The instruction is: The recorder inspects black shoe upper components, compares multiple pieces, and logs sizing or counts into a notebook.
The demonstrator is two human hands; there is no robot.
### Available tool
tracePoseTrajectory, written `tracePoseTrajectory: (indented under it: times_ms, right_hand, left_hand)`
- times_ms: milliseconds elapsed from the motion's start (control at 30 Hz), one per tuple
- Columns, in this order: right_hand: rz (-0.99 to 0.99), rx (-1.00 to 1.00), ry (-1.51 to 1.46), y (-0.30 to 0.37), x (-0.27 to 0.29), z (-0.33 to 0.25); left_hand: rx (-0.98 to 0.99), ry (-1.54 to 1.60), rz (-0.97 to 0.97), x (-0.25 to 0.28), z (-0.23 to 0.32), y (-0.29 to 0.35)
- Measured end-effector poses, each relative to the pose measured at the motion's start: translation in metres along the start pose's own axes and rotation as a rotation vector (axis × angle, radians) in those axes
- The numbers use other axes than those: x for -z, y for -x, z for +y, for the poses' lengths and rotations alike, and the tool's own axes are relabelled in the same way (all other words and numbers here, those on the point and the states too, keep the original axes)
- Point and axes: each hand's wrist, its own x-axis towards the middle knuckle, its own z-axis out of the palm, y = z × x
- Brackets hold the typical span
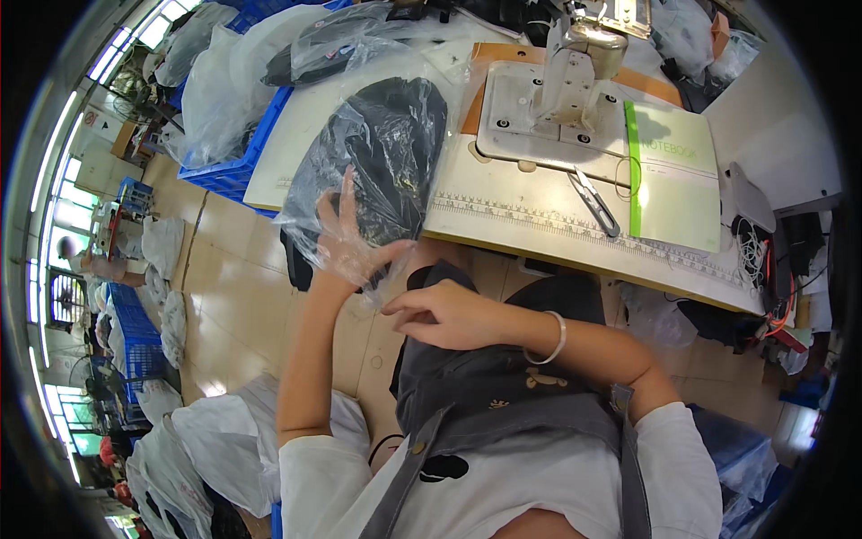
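Note:
A clear plastic bag (305, 184) with a dark, rounded fabric piece (395, 135) in it lies across the table's left front corner and hangs over the edge. My left hand (350, 238) is at the bag's near end, fingers spread and seen through the thin film. It looks to be inside the bag's mouth, though the film's edge is hard to follow. Just right of it, above my lap, my right hand (453, 314) has loosely bent fingers pointing left, with nothing visible in them. Its fingertips are close to the bag's lower end; contact cannot be made out.
A sewing machine (584, 76) stands at the back of the table. In front of it lie small thread snips (594, 202), a green notebook (678, 175) and a printed ruler strip (557, 222). A blue crate (229, 175) with plastic bags adjoins the left; white sacks (229, 431) lie behind my left arm.

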Motion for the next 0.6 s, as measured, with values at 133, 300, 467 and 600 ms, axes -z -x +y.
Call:
tracePoseTrajectory:
  times_ms: [133,300,467,600]
  right_hand:
    - [0.274,0.104,0.755,-0.002,0.050,-0.035]
    - [0.638,0.110,0.956,-0.040,0.114,-0.031]
    - [0.719,0.211,1.586,-0.072,0.165,0.005]
    - [0.362,-0.222,1.403,-0.054,0.153,0.001]
  left_hand:
    - [0.086,-0.137,-0.067,0.008,0.021,0.015]
    - [0.162,0.042,-0.188,0.002,0.018,0.012]
    - [0.047,0.043,-0.165,0.017,-0.007,0.020]
    - [-0.228,0.063,-0.148,0.035,-0.064,0.035]
